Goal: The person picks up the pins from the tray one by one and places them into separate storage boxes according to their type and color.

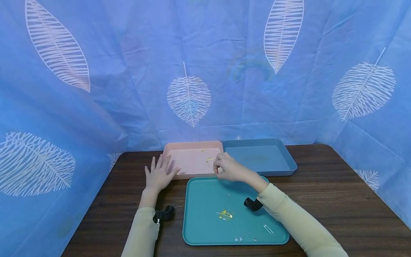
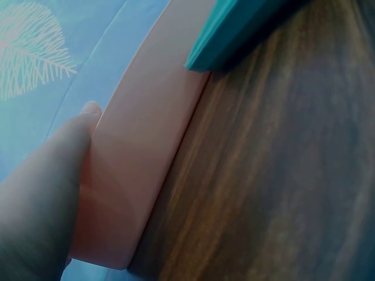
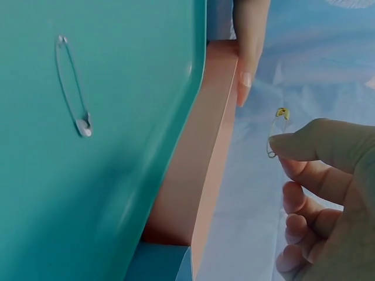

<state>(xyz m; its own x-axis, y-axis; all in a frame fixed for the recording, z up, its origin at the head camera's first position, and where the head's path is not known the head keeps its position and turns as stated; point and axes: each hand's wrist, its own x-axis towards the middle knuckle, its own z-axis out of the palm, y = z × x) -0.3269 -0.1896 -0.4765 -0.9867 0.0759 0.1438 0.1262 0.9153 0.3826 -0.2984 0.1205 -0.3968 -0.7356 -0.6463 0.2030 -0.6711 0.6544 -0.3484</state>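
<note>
My right hand (image 1: 229,169) is over the near right edge of the pink tray (image 1: 184,162). Between thumb and forefinger it pinches a small gold safety pin (image 3: 283,113), whose yellow head shows in the right wrist view. Several gold safety pins (image 1: 210,158) lie in the pink tray. My left hand (image 1: 158,177), fingers spread, rests at that tray's left front corner; its thumb (image 2: 88,117) lies along the rim. On the teal tray (image 1: 202,200) is a small heap of gold pins (image 1: 225,215), and a silver safety pin (image 1: 268,229) lies to the right.
Beside the pink tray, on its right, stands a blue tray (image 1: 260,157). A few small silvery pieces (image 1: 239,239) lie near the teal tray's front edge. All three trays sit on a dark wooden table (image 1: 334,189), with a blue leaf-patterned cloth (image 1: 224,100) behind.
</note>
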